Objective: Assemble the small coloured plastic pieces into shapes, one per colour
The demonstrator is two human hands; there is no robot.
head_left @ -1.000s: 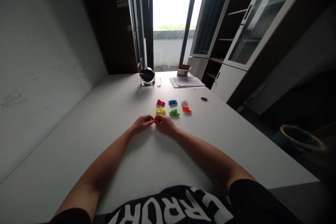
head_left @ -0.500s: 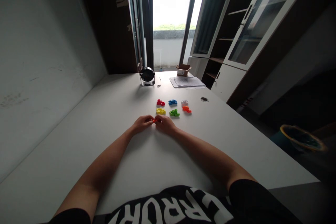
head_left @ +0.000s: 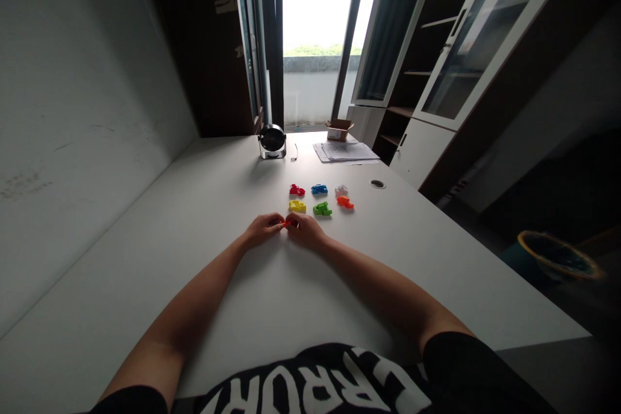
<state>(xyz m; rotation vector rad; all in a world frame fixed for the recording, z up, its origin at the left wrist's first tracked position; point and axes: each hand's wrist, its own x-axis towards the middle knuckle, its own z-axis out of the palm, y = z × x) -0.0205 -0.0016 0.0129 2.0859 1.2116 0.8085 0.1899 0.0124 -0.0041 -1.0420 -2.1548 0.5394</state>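
My left hand (head_left: 262, 228) and my right hand (head_left: 305, 229) rest together on the white table (head_left: 204, 220), both pinched on one small orange-red piece (head_left: 286, 224) held between the fingertips. Just beyond them lie several small coloured pieces in two rows: a yellow piece (head_left: 297, 206), a green piece (head_left: 321, 209) and an orange piece (head_left: 345, 202) nearer to me, then a red piece (head_left: 296, 190), a blue piece (head_left: 319, 189) and a white piece (head_left: 341, 190) behind. Most of the held piece is hidden by my fingers.
A small round black-and-silver device (head_left: 272, 141) stands at the table's far end, next to a stack of papers (head_left: 345, 151) and a small cardboard box (head_left: 338, 129). A cable hole (head_left: 377, 184) sits in the table at right. Glass-door cabinets (head_left: 436, 71) line the right; a basket (head_left: 553, 255) is on the floor.
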